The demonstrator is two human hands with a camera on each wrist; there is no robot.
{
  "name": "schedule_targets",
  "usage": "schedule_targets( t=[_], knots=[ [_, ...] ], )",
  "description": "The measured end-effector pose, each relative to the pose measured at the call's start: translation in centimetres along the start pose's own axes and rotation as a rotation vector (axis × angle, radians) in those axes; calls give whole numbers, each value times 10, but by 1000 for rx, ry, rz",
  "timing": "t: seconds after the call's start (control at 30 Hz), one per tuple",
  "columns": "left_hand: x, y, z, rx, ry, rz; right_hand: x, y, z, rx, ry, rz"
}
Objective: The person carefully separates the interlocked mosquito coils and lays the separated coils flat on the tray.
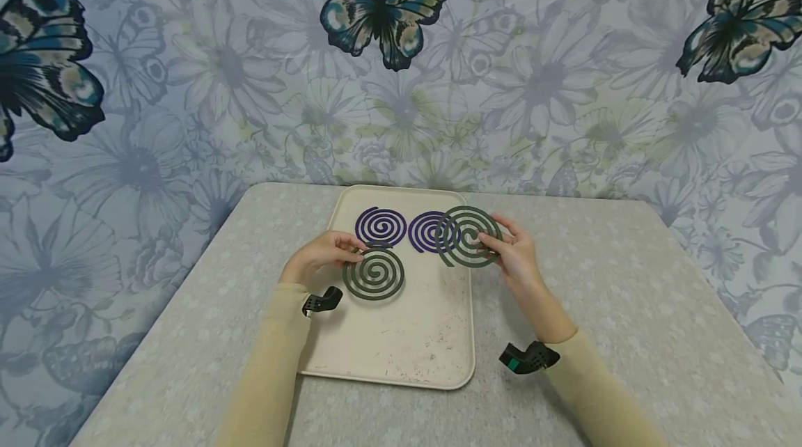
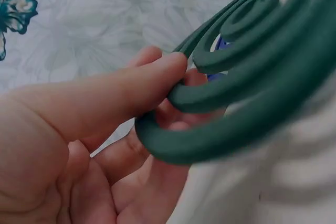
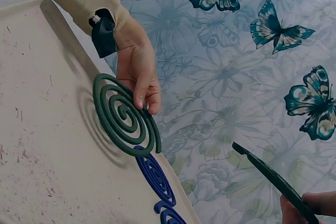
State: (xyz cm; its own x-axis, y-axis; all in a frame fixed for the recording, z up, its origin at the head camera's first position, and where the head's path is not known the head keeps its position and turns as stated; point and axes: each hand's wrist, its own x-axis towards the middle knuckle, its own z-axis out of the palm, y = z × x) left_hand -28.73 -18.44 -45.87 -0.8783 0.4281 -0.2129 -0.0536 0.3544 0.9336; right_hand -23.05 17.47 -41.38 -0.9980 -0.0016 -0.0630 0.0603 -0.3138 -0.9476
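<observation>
My left hand pinches the edge of a green mosquito coil between thumb and fingers. In the left wrist view this coil slants up and away from the thumb; the right wrist view has it held over the tray, its shadow beside it. A second green mosquito coil is gripped at its right edge by my right hand, raised over the tray's right rim. It partly covers one purple mosquito coil. Another purple coil lies to the left on the tray, just beyond the left green coil.
The cream tray has a raised rim and dark specks on its near right part. It stands on a table with a pale patterned cover. Behind the table rises a wall with butterfly and flower print.
</observation>
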Motion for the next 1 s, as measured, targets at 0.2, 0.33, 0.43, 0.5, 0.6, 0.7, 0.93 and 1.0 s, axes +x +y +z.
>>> schedule_targets(
  t=[0.2, 0.33, 0.43, 0.5, 0.6, 0.7, 0.93, 1.0],
  knots=[
    [-1, -11, -4, 49, -52, 19, 2, 10, 1, -83, 12, 21],
    [-2, -14, -5, 55, -62, 22, 3, 17, 3, -102, 12, 38],
    [-2, -14, -6, 67, -50, 31, 5, 23, 4, -116, 13, 45],
    [-2, -14, -8, 86, -29, 34, 6, 27, 4, -121, 18, 53],
    [-2, -12, -9, 126, 17, 27, 7, 33, 6, -140, 16, 68],
    [-3, -10, -10, 180, 60, 21, 8, 40, 8, -155, 2, 78],
    [-6, -11, -11, 240, 97, 31, 10, 60, 10, -214, -36, 66],
    [-5, -12, -11, 248, 116, 16, 10, 66, 11, -218, -50, 60]
  ],
)
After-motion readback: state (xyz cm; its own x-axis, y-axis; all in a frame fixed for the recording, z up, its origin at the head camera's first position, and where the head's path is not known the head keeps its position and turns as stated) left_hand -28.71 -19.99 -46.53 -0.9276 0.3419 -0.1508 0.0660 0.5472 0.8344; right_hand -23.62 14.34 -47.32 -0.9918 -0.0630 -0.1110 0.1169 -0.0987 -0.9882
